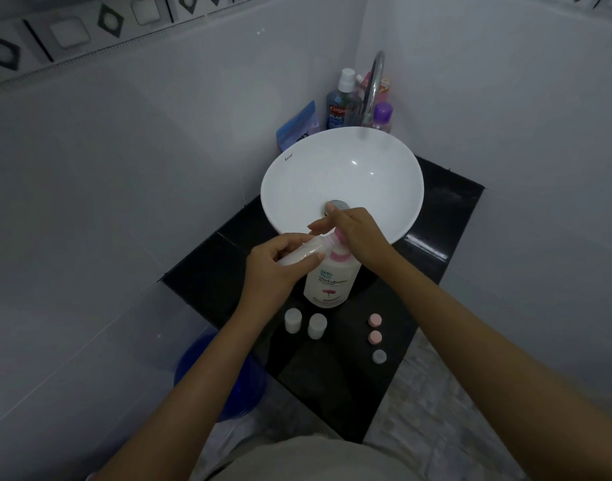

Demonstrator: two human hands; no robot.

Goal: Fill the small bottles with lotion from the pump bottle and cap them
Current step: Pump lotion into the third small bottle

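Observation:
A white pump bottle (327,282) with a pink collar stands on the black counter (436,244) in front of the basin. My left hand (275,269) grips a small translucent bottle (299,253), tilted with its mouth at the pink nozzle. My right hand (358,237) rests palm-down on the pump head, fingers stretched out. Two more small white bottles (293,320) (316,326) stand uncapped just below the pump bottle. Two pink caps (375,320) (375,337) and a grey cap (379,356) lie in a row at the right.
A white round basin (342,168) fills the counter's back, with a chrome tap (373,88) over it. Behind it stand a mouthwash bottle (342,102), a purple-capped bottle (382,116) and a blue pouch (297,128). A blue bucket (207,362) sits on the floor lower left.

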